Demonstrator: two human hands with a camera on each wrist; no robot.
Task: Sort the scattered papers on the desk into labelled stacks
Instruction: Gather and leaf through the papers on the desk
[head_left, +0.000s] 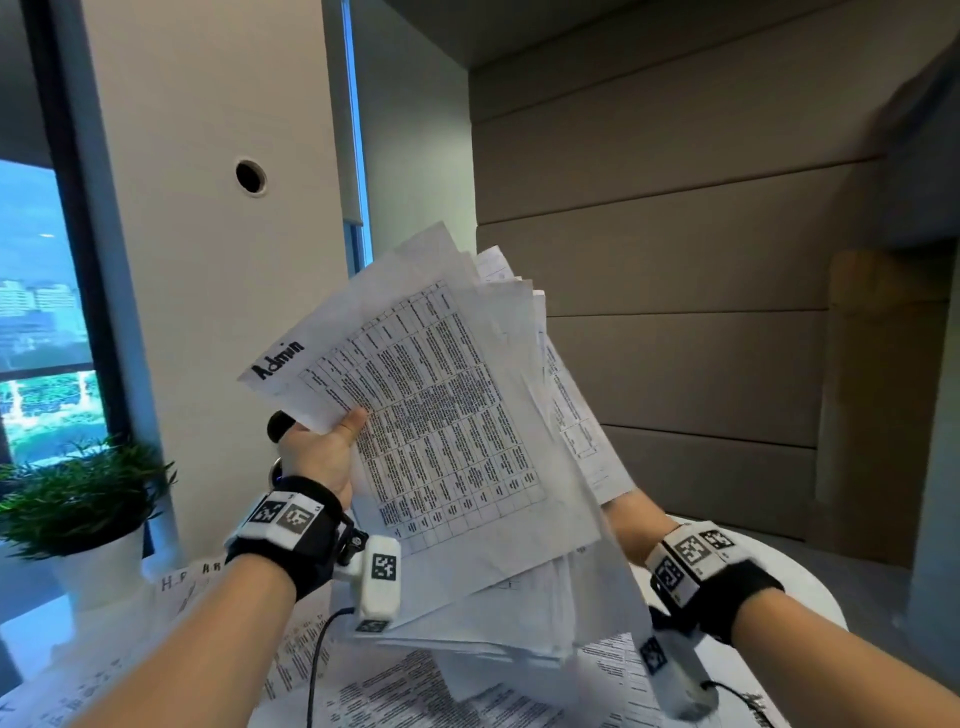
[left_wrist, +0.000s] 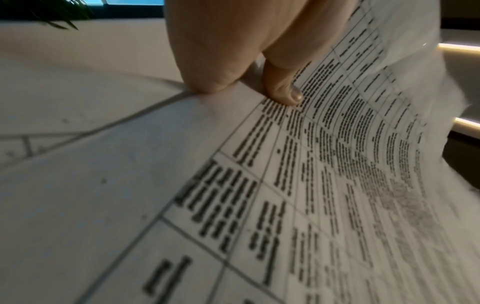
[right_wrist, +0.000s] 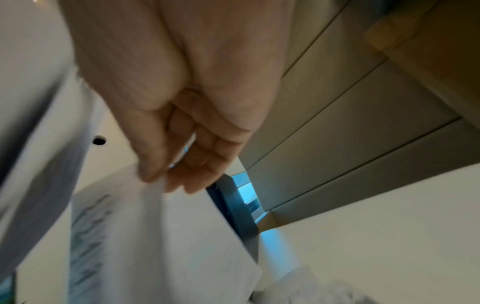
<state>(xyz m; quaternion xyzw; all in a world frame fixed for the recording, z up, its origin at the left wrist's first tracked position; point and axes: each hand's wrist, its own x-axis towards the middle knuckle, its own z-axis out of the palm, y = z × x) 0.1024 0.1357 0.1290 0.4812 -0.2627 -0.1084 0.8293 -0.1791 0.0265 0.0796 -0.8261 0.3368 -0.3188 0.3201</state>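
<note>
A fanned bundle of printed papers (head_left: 457, 415) is raised in front of me, above the desk. The top sheet carries a dense table, and "Admin" (head_left: 278, 358) is handwritten on a sheet behind it. My left hand (head_left: 324, 452) grips the bundle's left edge, thumb (left_wrist: 285, 88) pressed on the table sheet (left_wrist: 311, 185). My right hand (head_left: 631, 512) sits behind the bundle's right side, mostly hidden. In the right wrist view its fingers (right_wrist: 182, 174) pinch a sheet's edge (right_wrist: 161, 236), blurred.
More printed sheets (head_left: 415, 686) lie scattered on the round white desk (head_left: 810, 597) below, one marked "H.R" (head_left: 174, 582). A potted plant (head_left: 83, 499) stands at the left edge. A window is at left, a padded wall behind.
</note>
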